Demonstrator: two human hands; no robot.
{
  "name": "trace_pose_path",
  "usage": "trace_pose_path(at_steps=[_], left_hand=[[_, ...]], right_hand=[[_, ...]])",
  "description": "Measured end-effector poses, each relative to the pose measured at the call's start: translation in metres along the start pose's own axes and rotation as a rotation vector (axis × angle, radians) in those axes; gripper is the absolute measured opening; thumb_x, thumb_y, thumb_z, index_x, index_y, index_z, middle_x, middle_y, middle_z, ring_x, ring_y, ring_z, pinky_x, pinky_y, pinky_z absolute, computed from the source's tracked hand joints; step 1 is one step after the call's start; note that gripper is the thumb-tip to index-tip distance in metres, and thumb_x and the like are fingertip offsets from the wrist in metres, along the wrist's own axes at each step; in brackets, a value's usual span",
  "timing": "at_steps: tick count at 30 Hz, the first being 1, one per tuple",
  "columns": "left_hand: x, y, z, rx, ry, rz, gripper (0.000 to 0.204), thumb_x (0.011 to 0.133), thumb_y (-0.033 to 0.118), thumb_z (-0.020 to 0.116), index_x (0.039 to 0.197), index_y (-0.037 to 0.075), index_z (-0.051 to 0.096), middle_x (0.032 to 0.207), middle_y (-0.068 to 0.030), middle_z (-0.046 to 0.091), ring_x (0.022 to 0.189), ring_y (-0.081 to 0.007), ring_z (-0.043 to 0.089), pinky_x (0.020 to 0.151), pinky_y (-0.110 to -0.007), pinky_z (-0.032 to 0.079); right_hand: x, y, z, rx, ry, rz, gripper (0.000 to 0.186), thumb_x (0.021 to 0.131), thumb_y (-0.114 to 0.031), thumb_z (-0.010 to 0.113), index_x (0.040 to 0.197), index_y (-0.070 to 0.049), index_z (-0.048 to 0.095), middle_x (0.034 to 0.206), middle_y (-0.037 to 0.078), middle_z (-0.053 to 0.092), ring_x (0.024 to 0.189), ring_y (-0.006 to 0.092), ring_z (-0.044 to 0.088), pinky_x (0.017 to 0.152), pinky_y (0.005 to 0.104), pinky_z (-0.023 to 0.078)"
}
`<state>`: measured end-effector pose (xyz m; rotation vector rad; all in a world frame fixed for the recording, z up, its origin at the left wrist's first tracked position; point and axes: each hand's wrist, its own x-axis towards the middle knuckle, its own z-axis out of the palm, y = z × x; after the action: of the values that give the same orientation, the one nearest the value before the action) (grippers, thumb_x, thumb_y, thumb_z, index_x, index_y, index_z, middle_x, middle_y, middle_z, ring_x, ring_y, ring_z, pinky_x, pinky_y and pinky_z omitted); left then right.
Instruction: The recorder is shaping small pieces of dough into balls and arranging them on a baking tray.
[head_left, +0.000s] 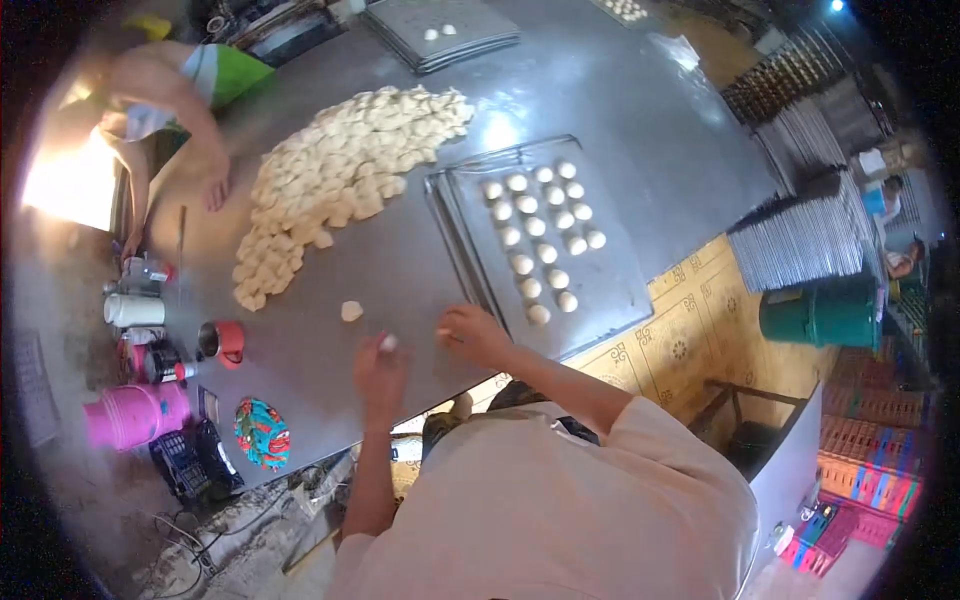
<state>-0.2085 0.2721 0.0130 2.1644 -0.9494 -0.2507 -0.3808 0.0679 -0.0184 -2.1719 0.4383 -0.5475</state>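
Standing by, looking over the worker's pale shirt (560,500). All places taken from the tray (606,285) that carries rows of dough balls (521,264).

Nearest: left hand (380,372), left of the tray over the surface (670,140), slightly blurred. Fingers curl round a pale lump (388,342), probably dough; the grip looks light, perhaps to spare a soft shape. Right hand (475,338) just left of the tray's near corner, fingers bent inward; whether anything sits inside them I cannot tell.

Patterned round cloth (262,435) lies well left of the tray, near the surface's edge; red mug (230,342) a little beyond it, also well left. Both look set aside, out of the hands' way.

One loose dough piece (351,311) lies left of the tray, past the left hand, within easy reach.

On the tray itself: pale round balls in rough rows, gaps between most of them, presumably so they don't stick. Its near right part is bare.

Farther: a broad heap of dough pieces (350,160), left of the tray and stretching beyond it, likely kept close as supply. A co-worker's hand (217,195) rests at the heap's far left side.

Farthest: stacked trays (475,35) beyond the tray, two pale balls on top.
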Motion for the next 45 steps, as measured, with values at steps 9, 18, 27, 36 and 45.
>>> trace_pose_path(at_steps=[9,18,27,36,45], left_hand=[[0.061,0.254,0.208,-0.045,-0.118,0.583,0.025,0.085,0.025,0.084,0.105,0.012,0.078,0.108,-0.0075,0.075,0.112,-0.0311,0.065,0.102,-0.051,0.044],[0.106,0.18,0.15,0.05,0.188,0.267,0.039,0.086,0.029,0.087,0.118,0.009,0.078,0.11,-0.0113,0.073,0.111,-0.0345,0.065,0.102,-0.051,0.047],[0.075,-0.069,0.05,0.382,0.227,-0.055,0.023,0.096,0.013,0.071,0.117,0.005,0.069,0.118,-0.0209,0.065,0.115,-0.0434,0.062,0.099,-0.051,0.051],[-0.021,-0.033,0.047,-0.398,0.137,-0.503,0.025,0.096,0.003,0.069,0.117,0.004,0.056,0.111,-0.0243,0.063,0.11,-0.0457,0.064,0.093,-0.052,0.05],[-0.021,-0.207,-0.081,0.561,0.284,-0.253,0.025,0.108,0.026,0.058,0.123,0.006,0.061,0.114,-0.0181,0.067,0.105,-0.0394,0.066,0.091,-0.05,0.055]], right_hand=[[-0.064,0.056,-0.247,-0.215,0.563,0.242,0.025,0.09,-0.004,0.08,0.114,-0.006,0.076,0.113,0.013,0.075,0.091,0.0331,0.074,0.083,0.0412,0.06],[-0.048,0.065,-0.252,-0.332,0.452,0.178,0.024,0.087,-0.007,0.08,0.11,-0.008,0.077,0.107,0.011,0.072,0.108,0.037,0.063,0.097,0.0476,0.051],[0.114,0.033,-0.095,-0.105,0.059,-0.058,0.024,0.092,-0.017,0.078,0.113,-0.006,0.077,0.112,0.014,0.07,0.111,0.0365,0.066,0.094,0.0491,0.054],[0.304,0.028,0.184,0.026,-0.068,0.03,0.024,0.1,-0.019,0.069,0.119,-0.003,0.071,0.119,0.024,0.068,0.113,0.0471,0.064,0.097,0.0549,0.052],[0.159,0.021,0.086,-0.607,-0.032,0.067,0.025,0.103,-0.024,0.06,0.111,0.0,0.062,0.107,0.026,0.063,0.104,0.0473,0.058,0.089,0.0578,0.047]])
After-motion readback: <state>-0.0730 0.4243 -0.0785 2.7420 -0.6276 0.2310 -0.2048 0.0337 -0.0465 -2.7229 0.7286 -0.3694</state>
